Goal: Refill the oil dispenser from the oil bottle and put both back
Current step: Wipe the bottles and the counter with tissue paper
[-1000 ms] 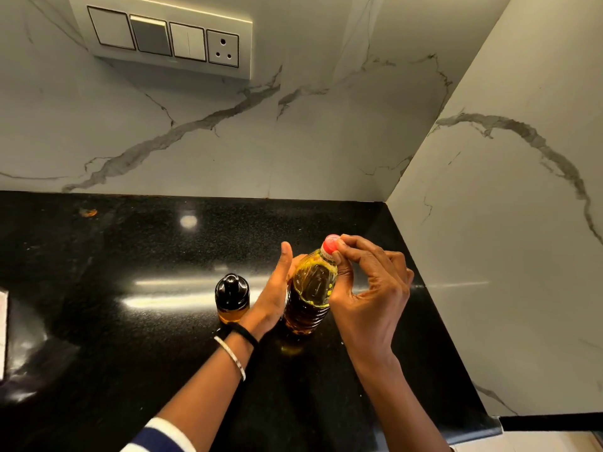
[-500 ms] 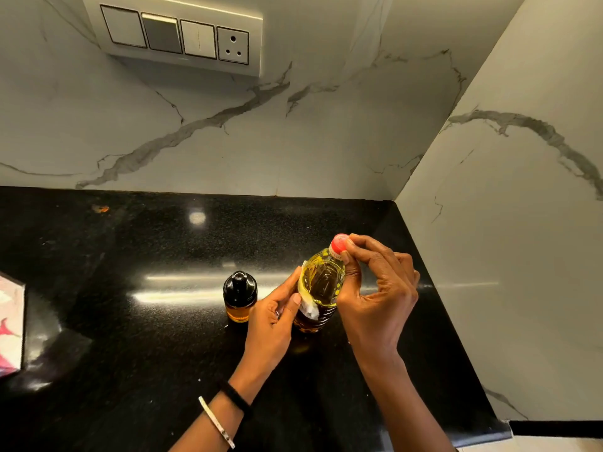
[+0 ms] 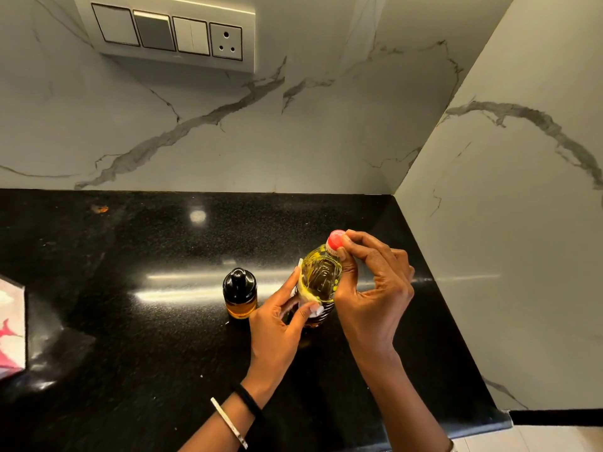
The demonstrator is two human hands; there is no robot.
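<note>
Your left hand (image 3: 277,327) is now closing round the oil bottle (image 3: 321,278), centre frame. Your right hand (image 3: 375,288) is pinching the red cap (image 3: 335,239), probably starting to unscrew it.

left hand (image 3: 277,326) fingers curled, gripping | right hand (image 3: 372,288) thumb-forefinger pinch

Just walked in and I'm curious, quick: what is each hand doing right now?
Left hand: holding the body of the clear plastic bottle of yellow oil.
Right hand: pinching that bottle's small red screw cap.
</note>
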